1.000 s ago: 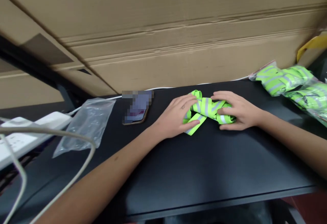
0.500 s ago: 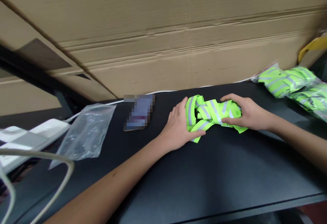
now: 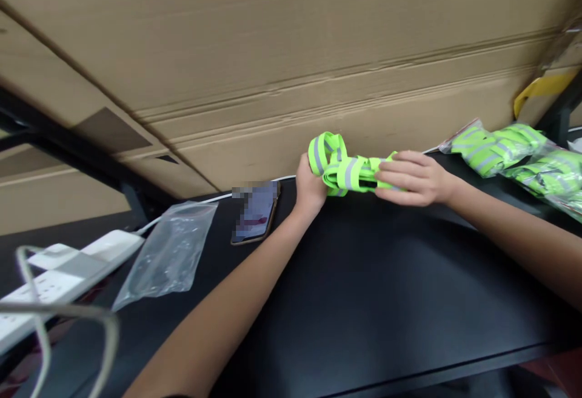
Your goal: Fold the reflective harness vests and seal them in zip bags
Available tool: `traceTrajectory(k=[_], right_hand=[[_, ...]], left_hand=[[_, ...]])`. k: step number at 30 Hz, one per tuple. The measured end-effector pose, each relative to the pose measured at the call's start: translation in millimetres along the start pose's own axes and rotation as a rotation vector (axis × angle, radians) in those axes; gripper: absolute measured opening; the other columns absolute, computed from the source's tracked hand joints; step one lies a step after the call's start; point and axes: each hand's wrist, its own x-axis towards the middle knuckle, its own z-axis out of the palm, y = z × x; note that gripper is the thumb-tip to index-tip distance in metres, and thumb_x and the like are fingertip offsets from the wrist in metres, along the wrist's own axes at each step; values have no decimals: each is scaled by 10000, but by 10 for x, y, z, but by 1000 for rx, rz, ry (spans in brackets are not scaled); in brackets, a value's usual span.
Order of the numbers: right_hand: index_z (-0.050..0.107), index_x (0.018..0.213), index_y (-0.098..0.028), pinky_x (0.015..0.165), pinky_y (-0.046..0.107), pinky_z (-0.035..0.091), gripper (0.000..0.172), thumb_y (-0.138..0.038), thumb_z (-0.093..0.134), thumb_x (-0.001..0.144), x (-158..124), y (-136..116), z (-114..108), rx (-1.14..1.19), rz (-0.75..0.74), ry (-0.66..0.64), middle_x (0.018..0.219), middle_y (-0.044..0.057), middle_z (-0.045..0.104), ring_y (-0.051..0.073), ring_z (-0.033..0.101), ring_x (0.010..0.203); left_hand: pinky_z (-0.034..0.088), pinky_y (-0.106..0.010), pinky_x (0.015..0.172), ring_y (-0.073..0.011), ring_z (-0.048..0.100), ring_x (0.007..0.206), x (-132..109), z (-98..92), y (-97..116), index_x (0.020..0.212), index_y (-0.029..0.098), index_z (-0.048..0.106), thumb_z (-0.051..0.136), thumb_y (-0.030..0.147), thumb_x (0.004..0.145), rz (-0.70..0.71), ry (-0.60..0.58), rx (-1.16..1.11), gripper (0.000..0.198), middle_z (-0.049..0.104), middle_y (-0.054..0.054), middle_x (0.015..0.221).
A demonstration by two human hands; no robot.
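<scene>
The person's left hand (image 3: 310, 187) clasps a neon-green reflective bundle (image 3: 350, 174), its fingers mostly hidden behind the loops; the right hand (image 3: 416, 178) wraps the other end, fingers (image 3: 400, 171) pressed together; the bundle sits above the black desk's (image 3: 364, 277) far edge, near bagged reflective bundles (image 3: 500, 149).

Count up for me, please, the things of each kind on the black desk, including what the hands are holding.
Neon-green reflective strap bundle: 1
Plastic-wrapped neon-green reflective packs: 2, as far as can be told
Clear plastic bag: 1
Phone: 1
White power strip: 1
Total: 6
</scene>
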Motion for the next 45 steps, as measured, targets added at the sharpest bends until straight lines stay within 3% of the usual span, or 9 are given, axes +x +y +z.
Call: traceTrajectory(k=[4,7,10,15,20,32,37,40,45], right_hand=[[654,1192,-286,975,415,543,309,-419,679,913,-242,-316,-136,219,-130,-26,1197,61,744,231,682,1170],[607,1241,-223,952,455,546,377,-416,640,918,-315,-557,-245,280,117,47,1136,130,739,281,689,1130],[607,1205,-230,892,468,547,322,-405,605,934,-208,-682,-305,299,643,48,1107,127,725,304,692,1053],[661,1121,-153,748,430,536,592,-678,615,853,33,-764,-211,406,1053,-351,989,135,727,319,691,890],[617,1047,-187,684,355,491,426,-527,712,808,73,-841,-231,489,1012,-440,915,75,690,254,650,817],[459,1151,-231,623,352,529,443,-366,712,814,105,-911,-233,446,921,-320,947,61,656,222,625,724],[509,1332,-211,877,418,543,395,-129,503,946,11,-841,-212,143,343,-107,1110,133,668,268,651,1051],[552,1306,-174,891,406,555,359,-338,562,986,-69,-891,-302,291,40,-144,1040,120,707,259,674,1024],[570,1179,-234,710,385,559,284,-424,563,967,-50,-985,-359,447,569,157,899,80,691,235,678,803]], left_hand=[[540,-461,933,-289,609,1185,-306,-556,-61,1280,184,479,772,290,701,-28,-224,250,658,596,-155,1293],[521,-479,950,-295,553,1236,-552,-839,177,1270,203,493,650,246,806,274,-127,390,492,554,-150,1304],[509,-469,980,-254,618,1098,-678,-781,498,1115,237,555,574,248,885,562,-305,385,231,644,-79,1118],[475,-505,1023,-305,570,1188,-787,-457,661,1254,166,566,563,390,945,333,-710,573,381,644,-121,1225],[503,-511,938,-333,594,1093,-924,-567,727,1270,188,594,703,618,820,275,-754,728,632,651,-98,1121],[544,-441,796,-269,594,938,-991,-510,779,873,220,508,738,324,840,333,-595,631,255,624,-49,921],[496,-525,1006,-312,544,1225,-958,-578,740,772,202,534,637,233,913,651,-457,555,177,574,-150,1251],[466,-541,1077,-337,496,1344,-979,-703,785,830,204,550,678,306,892,738,-511,487,175,558,-177,1326],[356,-544,1188,-316,395,1467,-959,-681,758,1285,165,489,623,333,933,699,-707,479,412,522,-195,1473]])
